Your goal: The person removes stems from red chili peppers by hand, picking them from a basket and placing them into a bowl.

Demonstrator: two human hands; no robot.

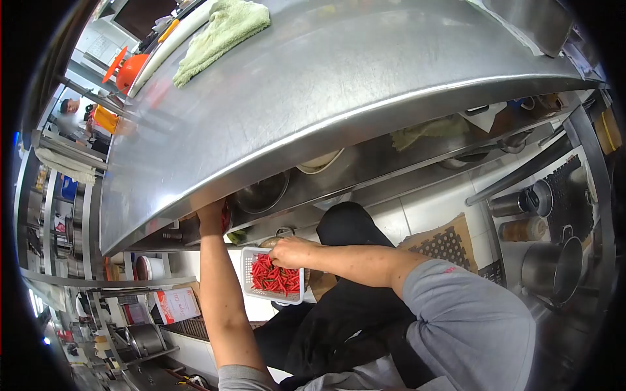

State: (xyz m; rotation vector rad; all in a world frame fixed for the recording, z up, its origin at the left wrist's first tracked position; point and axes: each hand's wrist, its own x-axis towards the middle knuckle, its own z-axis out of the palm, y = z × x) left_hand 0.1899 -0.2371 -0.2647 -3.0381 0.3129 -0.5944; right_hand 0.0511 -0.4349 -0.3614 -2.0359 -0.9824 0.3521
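Observation:
A white plastic basket (pixel 246 279) full of red chili peppers (pixel 277 277) is low in front of me, over my knees. My right hand (pixel 287 253) is at the basket's upper right edge, its fingers curled down at the rim and the peppers; what they grip is hidden. My left hand (pixel 212 212) reaches under the edge of the steel table (pixel 293 78), beside something red on the lower shelf. The table edge hides its fingers.
A metal bowl (pixel 263 193) sits on the lower shelf (pixel 365 153). A green cloth (pixel 225 39) lies on the tabletop. Steel pots (pixel 551 267) stand on the right rack. A person (pixel 75 117) is far off at the left.

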